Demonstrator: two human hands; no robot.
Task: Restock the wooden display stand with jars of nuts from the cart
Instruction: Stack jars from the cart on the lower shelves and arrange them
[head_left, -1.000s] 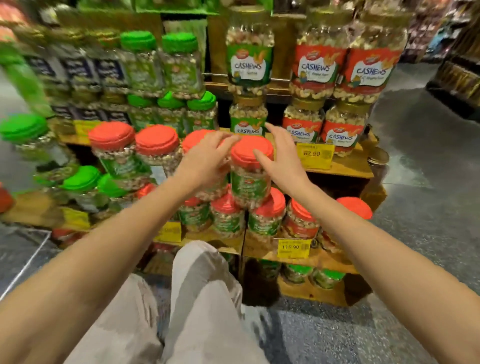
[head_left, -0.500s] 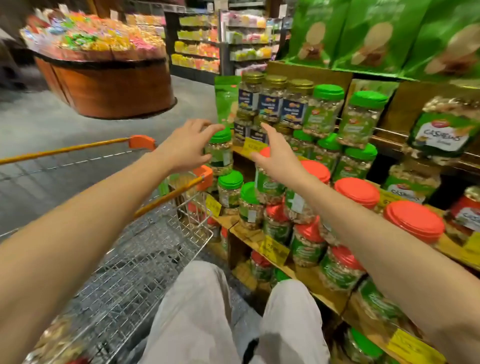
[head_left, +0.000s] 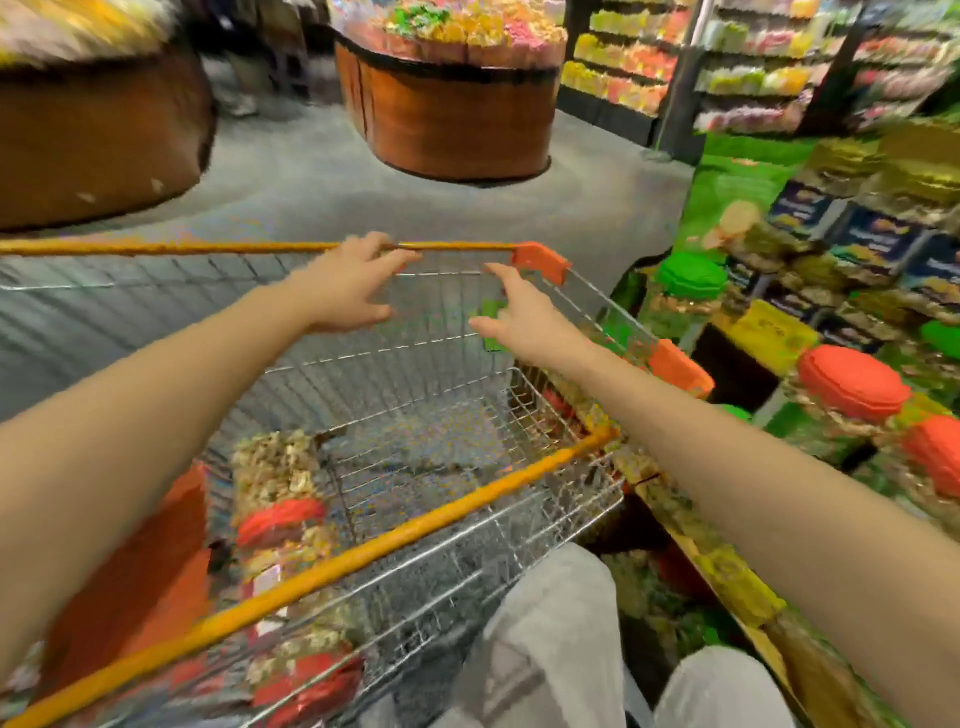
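A wire shopping cart (head_left: 426, 525) with orange rails fills the lower left. Jars of nuts with red lids lie in its near left corner, one (head_left: 275, 499) on top and another (head_left: 311, 686) lower down. My left hand (head_left: 348, 286) and my right hand (head_left: 524, 322) both hover over the cart's basket, fingers spread and holding nothing. The wooden display stand (head_left: 727, 577) runs along the right, stocked with red-lidded jars (head_left: 852, 384) and green-lidded jars (head_left: 685, 291). The whole view is motion-blurred.
Two round wooden barrel displays (head_left: 457, 119) of colourful sweets stand on the grey floor beyond the cart. Shelves of packaged goods (head_left: 753, 67) line the back right. My knees in light trousers (head_left: 550, 644) are beside the cart's near rail.
The view has swung left from the stand to the cart. Both hands left the red-lidded jar on the shelf and now reach empty over the cart basket.
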